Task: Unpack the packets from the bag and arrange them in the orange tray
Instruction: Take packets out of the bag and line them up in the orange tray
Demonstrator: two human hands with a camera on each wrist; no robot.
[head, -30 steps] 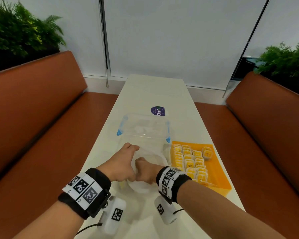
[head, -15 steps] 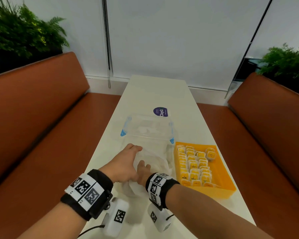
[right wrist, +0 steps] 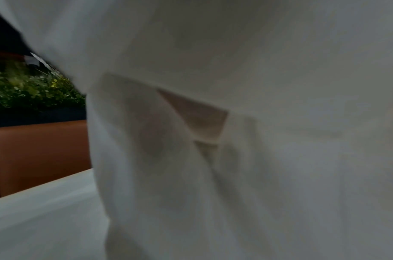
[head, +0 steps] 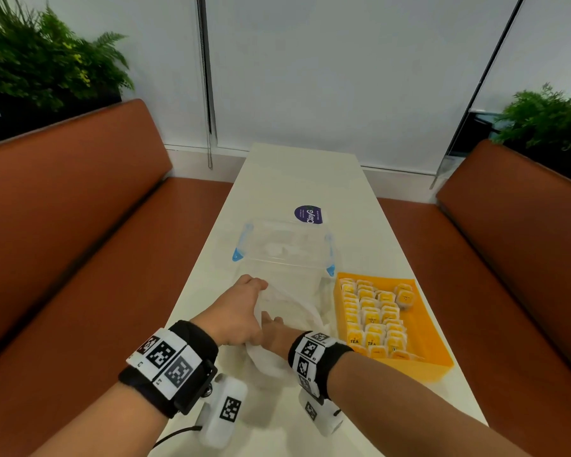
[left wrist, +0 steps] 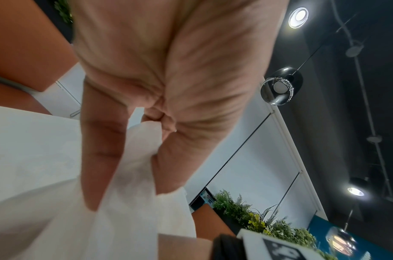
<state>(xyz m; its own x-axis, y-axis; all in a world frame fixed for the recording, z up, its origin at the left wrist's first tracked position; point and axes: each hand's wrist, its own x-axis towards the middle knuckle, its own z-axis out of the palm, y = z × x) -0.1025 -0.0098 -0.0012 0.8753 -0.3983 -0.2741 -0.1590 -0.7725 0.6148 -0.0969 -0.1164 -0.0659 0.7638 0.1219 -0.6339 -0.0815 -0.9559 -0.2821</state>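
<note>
A thin white plastic bag point(head: 290, 311) lies crumpled on the white table between my hands. My left hand point(head: 241, 311) grips the bag's rim, and the left wrist view shows the plastic bag point(left wrist: 133, 167) pinched between thumb and fingers. My right hand point(head: 272, 328) is pushed inside the bag; its fingers are hidden, and the right wrist view shows only white bag film point(right wrist: 235, 140). The orange tray point(head: 432, 354) sits to the right, holding rows of yellow tea packets point(head: 373, 316).
A clear plastic box point(head: 284, 245) with blue clips stands just beyond the bag. A round purple sticker point(head: 309, 214) lies further back on the table point(head: 297, 179). Brown benches run along both sides, with plants behind them.
My right hand has slid deeper into the bag, so only its wrist end shows now. My left hand stays on the bag's rim.
</note>
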